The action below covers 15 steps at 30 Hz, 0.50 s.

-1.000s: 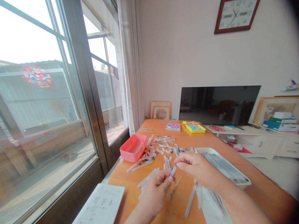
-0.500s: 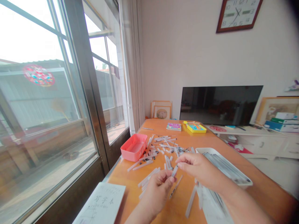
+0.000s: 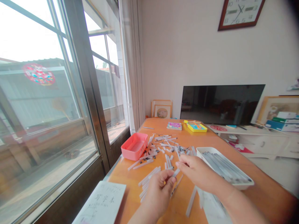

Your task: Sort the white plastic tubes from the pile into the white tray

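My left hand [image 3: 158, 193] and my right hand [image 3: 195, 171] meet over the orange table [image 3: 130, 174], both pinched on one short white pen part [image 3: 176, 172] held between them. The left fingers grip its lower end, the right fingers its upper end. Just under the hands a thin pen refill [image 3: 175, 186] lies on the wood. Several white pen tubes and small dark pieces [image 3: 161, 147] are scattered beyond the hands. A white tray [image 3: 243, 186] with several grey pens lies to the right of my right hand.
A pink plastic box [image 3: 134, 146] stands at the table's left side near the window. A white exercise book [image 3: 101, 203] lies at the near left edge. Two small colourful boxes [image 3: 195, 127] sit at the far end, before a dark television [image 3: 221, 104].
My hands have shifted slightly lower and closer together on the white part, which is now more level. The view has tilted up a little.
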### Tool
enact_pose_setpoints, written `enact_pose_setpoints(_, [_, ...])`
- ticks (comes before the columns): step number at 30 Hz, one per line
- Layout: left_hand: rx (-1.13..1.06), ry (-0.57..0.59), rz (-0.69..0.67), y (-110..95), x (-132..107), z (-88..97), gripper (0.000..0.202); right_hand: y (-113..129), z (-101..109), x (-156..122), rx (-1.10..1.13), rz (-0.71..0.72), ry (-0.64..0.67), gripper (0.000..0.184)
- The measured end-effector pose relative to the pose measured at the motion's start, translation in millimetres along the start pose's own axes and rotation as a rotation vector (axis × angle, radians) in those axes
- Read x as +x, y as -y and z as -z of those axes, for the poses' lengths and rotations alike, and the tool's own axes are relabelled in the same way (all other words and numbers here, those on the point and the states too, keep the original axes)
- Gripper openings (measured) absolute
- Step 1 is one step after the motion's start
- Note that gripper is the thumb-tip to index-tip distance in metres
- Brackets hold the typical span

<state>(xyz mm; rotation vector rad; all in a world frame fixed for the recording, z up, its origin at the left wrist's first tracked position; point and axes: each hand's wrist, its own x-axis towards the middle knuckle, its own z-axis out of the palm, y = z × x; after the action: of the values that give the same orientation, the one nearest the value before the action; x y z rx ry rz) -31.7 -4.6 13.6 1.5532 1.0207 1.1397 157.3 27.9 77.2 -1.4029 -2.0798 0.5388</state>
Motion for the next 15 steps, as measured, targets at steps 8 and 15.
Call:
enact_pose_setpoints(8, [0.007,0.006,-0.014,9,2,0.7,0.028,0,3,1,-0.013,0.017,0.017,0.044])
enact_pose_setpoints(15, [-0.022,0.02,-0.002,9,3,0.4,0.03,-5,2,1,0.085,0.058,0.026,0.043])
